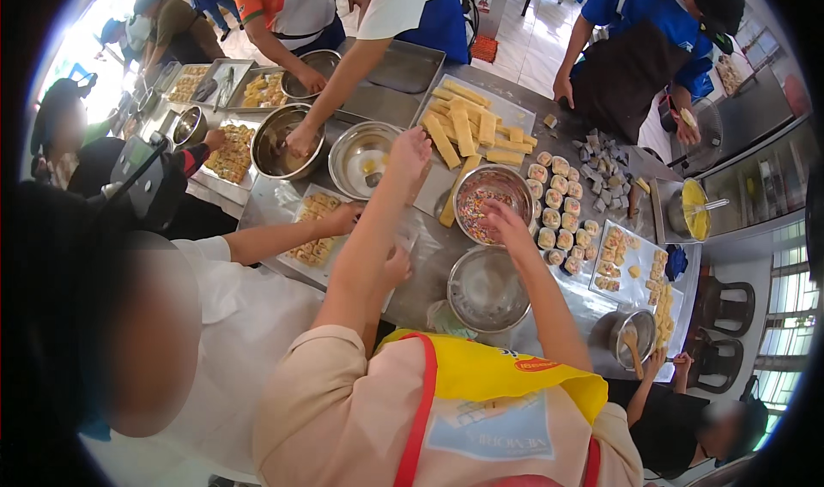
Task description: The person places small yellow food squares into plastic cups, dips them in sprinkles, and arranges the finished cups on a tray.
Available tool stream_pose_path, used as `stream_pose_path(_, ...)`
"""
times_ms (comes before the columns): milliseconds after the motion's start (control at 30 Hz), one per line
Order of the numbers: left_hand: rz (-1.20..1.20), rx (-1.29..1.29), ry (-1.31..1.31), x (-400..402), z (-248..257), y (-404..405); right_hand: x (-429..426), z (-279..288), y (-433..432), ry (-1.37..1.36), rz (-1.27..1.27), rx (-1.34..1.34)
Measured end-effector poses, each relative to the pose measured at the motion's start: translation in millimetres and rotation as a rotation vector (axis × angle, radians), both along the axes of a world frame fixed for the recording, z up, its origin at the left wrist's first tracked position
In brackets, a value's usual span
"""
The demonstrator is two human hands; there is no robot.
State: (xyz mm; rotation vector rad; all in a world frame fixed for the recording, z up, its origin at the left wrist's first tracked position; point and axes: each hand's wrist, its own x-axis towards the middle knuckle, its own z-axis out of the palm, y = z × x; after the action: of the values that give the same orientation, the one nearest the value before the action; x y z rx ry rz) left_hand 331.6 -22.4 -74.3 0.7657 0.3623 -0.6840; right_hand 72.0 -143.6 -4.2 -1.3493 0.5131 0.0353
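Note:
My right hand [505, 223] is over the near side of a steel bowl [459, 188], fingers apart, touching or just above the multicoloured sprinkles [475, 209] inside. Further out, my left hand [412, 147] reaches between a steel bowl holding yellow bits [341, 141] and the yellow cake-like strips [461, 121] piled on a tray [524, 117]; whether its loosely curled fingers hold anything is unclear. Another steel bowl [489, 287], with whitish residue, stands closer to my body. Right of the sprinkles are several small cups topped with sprinkles [561, 210].
A co-worker's hand [344, 218] is beside a tray of sprinkle-topped pieces [315, 229], left of my arm. Another person's hand [302, 141] reaches into a steel bowl [259, 155]. Grey molds [605, 171], a pastry tray [634, 245] and a bowl with a wooden spoon [631, 345] are on the right.

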Motion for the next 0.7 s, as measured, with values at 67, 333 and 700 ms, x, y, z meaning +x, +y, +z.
stream_pose_path(67, 0.026, -0.039, -0.055, 1.7, 0.8, 12.0, 39.6, -2.0, 1.5, 0.03, 0.08, 0.126)
stream_pose_path(333, 0.134, -0.005, -0.129, 53.5, -12.4, 17.2, 227.9, -65.1, -2.3, 0.017, 0.1, 0.424)
stream_pose_path(700, 0.115, 0.145, -0.061, 126.0, -32.1, -13.0, 438.1, -202.8, -41.3, -0.283, 0.48, -1.469)
